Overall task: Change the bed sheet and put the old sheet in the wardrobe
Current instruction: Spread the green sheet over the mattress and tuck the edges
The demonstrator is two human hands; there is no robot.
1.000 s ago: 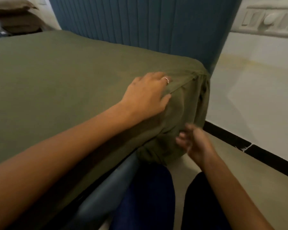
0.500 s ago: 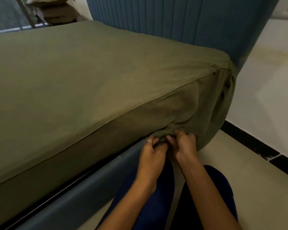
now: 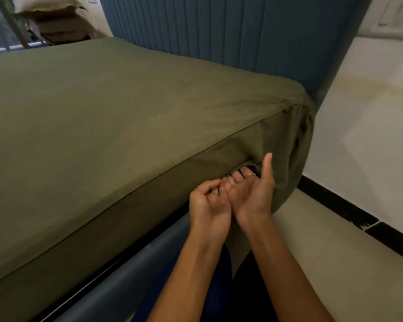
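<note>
An olive green bed sheet [image 3: 126, 117] covers the mattress, gathered in folds at the near corner by the headboard. Both hands work at its lower edge on the mattress side, just short of that corner. My left hand [image 3: 207, 205] is curled, its fingertips pinching the hem beside the other hand. The fingers of my right hand [image 3: 254, 194] are hooked under a fold of the sheet, thumb pointing up. A loose flap of sheet [image 3: 239, 249] hangs down between my forearms. The fingertips are hidden in the fabric.
A padded blue headboard [image 3: 219, 31] stands behind the bed and the blue bed frame [image 3: 116, 282] runs below the mattress. White wall [image 3: 370, 135] with a black skirting and beige floor [image 3: 323, 240] lie to the right. Stacked pillows [image 3: 54, 19] sit beyond the far corner.
My left hand left the top of the mattress and dropped to the sheet's lower edge, where my right hand joined it. Both now lift the hem higher, and a flap hangs free.
</note>
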